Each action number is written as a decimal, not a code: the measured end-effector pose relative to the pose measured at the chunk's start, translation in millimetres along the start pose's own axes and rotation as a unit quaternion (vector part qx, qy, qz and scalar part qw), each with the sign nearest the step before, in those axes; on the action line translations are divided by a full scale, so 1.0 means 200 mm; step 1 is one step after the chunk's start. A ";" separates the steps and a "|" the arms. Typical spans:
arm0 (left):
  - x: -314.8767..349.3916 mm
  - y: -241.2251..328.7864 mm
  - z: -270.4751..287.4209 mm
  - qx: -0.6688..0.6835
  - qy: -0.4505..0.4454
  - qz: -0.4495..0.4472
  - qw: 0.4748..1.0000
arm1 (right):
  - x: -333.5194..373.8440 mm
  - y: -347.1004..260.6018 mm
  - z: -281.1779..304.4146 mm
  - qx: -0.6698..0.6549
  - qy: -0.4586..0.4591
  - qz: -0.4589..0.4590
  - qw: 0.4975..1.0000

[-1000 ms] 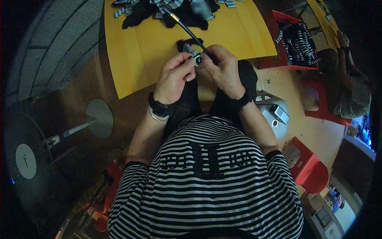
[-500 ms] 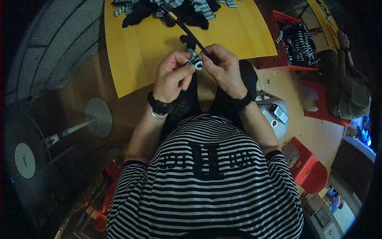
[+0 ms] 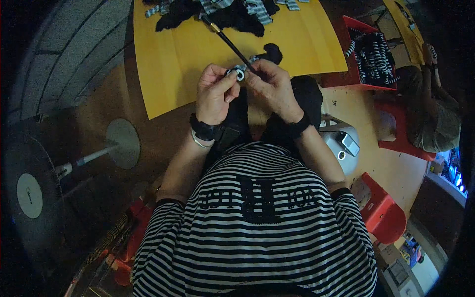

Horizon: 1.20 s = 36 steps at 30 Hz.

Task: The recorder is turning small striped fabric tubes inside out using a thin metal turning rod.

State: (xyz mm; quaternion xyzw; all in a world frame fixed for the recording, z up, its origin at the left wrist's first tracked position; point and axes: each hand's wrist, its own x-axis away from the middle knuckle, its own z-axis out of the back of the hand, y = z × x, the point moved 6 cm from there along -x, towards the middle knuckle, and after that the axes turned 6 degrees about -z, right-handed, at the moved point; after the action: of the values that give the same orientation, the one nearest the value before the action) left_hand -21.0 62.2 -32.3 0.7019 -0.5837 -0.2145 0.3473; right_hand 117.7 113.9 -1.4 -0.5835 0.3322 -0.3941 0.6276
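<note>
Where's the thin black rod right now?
In the head view, the thin black rod is in the right hand, slanting up and left above the yellow table toward the black-and-grey fabric pile.

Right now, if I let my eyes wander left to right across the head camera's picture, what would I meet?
Floor fan's pale hub, its round base, left hand, pale curled end of the held piece, right hand, red box of striped pieces, seated co-worker.
</note>
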 end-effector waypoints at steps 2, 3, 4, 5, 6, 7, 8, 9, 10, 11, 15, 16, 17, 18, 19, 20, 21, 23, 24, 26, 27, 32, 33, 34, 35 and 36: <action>0.01 0.03 -0.01 -0.066 0.022 -0.037 0.997 | -0.01 0.02 0.00 -0.037 0.010 -0.018 0.999; 0.01 0.04 -0.02 -0.065 0.021 -0.036 0.997 | -0.01 0.02 0.01 -0.036 0.011 -0.018 0.999; 0.01 0.05 -0.03 -0.088 0.034 -0.039 0.995 | -0.01 0.01 0.01 -0.037 0.016 -0.016 0.999; 0.01 0.06 -0.02 -0.111 0.046 -0.041 0.992 | -0.01 0.00 0.02 -0.037 0.021 -0.014 0.999; 0.01 0.06 -0.01 -0.111 0.047 -0.041 0.992 | 0.00 -0.01 0.02 -0.037 0.020 -0.015 0.999; 0.02 0.05 0.00 -0.100 0.032 -0.043 0.994 | 0.00 -0.01 0.01 -0.061 0.013 -0.027 0.998; 0.02 0.05 0.01 -0.089 0.018 -0.045 0.995 | 0.00 -0.01 0.01 -0.085 0.006 -0.039 0.996; 0.02 0.05 0.02 -0.089 0.019 -0.044 0.995 | 0.00 -0.01 0.01 -0.086 0.006 -0.040 0.995; 0.02 0.05 0.02 -0.045 0.007 -0.052 0.998 | 0.00 -0.01 0.01 -0.091 0.003 -0.031 0.995; 0.02 0.05 0.02 -0.001 -0.006 -0.060 0.998 | 0.00 -0.02 0.01 -0.096 0.001 -0.021 0.995; 0.05 0.06 0.02 0.019 -0.013 -0.051 0.998 | 0.00 -0.07 0.01 -0.058 0.010 0.051 0.997; 0.07 0.05 0.04 0.028 -0.025 -0.049 0.998 | 0.01 -0.10 0.01 -0.054 0.004 0.053 0.997; 0.08 0.05 0.04 0.037 -0.036 -0.047 0.998 | 0.01 -0.12 0.00 -0.051 -0.002 0.054 0.997; 0.09 0.06 0.04 0.038 -0.036 -0.045 0.998 | 0.02 -0.14 0.00 -0.051 -0.001 0.052 0.997; 0.10 0.07 0.04 0.049 -0.038 -0.033 0.998 | 0.02 -0.15 0.00 -0.020 -0.002 0.065 0.998; 0.11 0.07 0.04 0.060 -0.040 -0.020 0.997 | 0.03 -0.17 -0.01 0.010 -0.003 0.078 0.997; 0.12 0.07 0.04 0.060 -0.040 -0.021 0.997 | 0.02 -0.17 -0.01 0.011 -0.003 0.079 0.997; 0.14 0.07 0.01 0.067 -0.082 -0.029 0.994 | 0.02 -0.18 -0.01 0.001 -0.003 0.083 0.997; 0.15 0.09 0.01 0.068 -0.082 -0.029 0.994 | 0.02 -0.19 -0.01 0.001 -0.004 0.083 0.997; 0.17 0.11 -0.02 0.044 -0.114 0.023 0.992 | 0.02 -0.20 -0.02 0.009 -0.015 0.071 0.997; 0.17 0.12 -0.02 0.044 -0.114 0.022 0.992 | 0.03 -0.20 -0.02 0.009 -0.016 0.072 0.997; 0.17 0.19 -0.08 -0.055 -0.131 0.033 0.989 | 0.05 -0.13 -0.03 -0.030 -0.042 0.026 0.998; 0.16 0.19 -0.09 -0.055 -0.131 0.032 0.989 | 0.05 -0.10 -0.04 -0.030 -0.042 0.027 0.998; 0.14 0.19 -0.08 -0.071 -0.077 0.021 0.994 | 0.05 -0.06 -0.06 -0.050 -0.033 0.013 0.998; 0.12 0.20 -0.06 -0.086 -0.023 0.009 0.996 | 0.06 -0.03 -0.07 -0.070 -0.024 -0.001 0.997; 0.13 0.20 -0.04 -0.087 -0.022 0.008 0.996 | 0.05 -0.04 -0.07 -0.070 -0.026 0.000 0.997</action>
State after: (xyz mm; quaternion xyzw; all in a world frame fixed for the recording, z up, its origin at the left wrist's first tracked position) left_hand -36.1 36.2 4.8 0.6597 -0.5757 -0.2771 0.3957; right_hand 109.3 98.1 4.8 -0.6360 0.3427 -0.3546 0.5936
